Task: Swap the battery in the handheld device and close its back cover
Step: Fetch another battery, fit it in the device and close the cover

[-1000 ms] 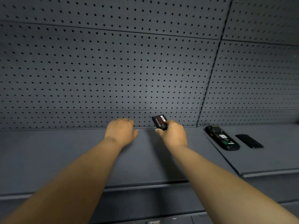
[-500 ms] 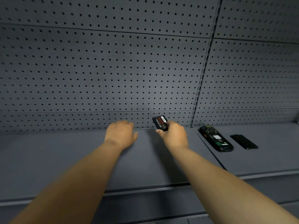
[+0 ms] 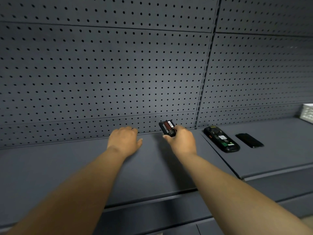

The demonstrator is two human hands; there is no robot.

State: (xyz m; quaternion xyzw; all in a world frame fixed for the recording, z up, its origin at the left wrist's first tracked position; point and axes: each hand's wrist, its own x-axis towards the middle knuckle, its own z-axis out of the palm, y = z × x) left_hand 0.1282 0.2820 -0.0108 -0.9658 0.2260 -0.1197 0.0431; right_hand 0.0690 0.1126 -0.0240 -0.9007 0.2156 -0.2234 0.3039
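Note:
My right hand [image 3: 182,141] holds a flat black battery [image 3: 167,128] with a red label, lifted a little above the grey shelf [image 3: 152,167] near the back wall. To its left my left hand [image 3: 124,141] rests over the shelf with fingers loosely curled and nothing in it. The black handheld device [image 3: 221,139] lies face down to the right, back open and its inner compartment showing. Its black back cover [image 3: 249,140] lies flat just right of the device.
A grey pegboard wall [image 3: 118,73] rises straight behind the shelf. A white perforated object [image 3: 307,112] sits at the far right edge. A seam [image 3: 220,160] divides the shelf into a left and a right panel.
My hands and the battery have stayed nearly still. The view has swung a little right, so the device and cover sit further left and the white object has come into view.

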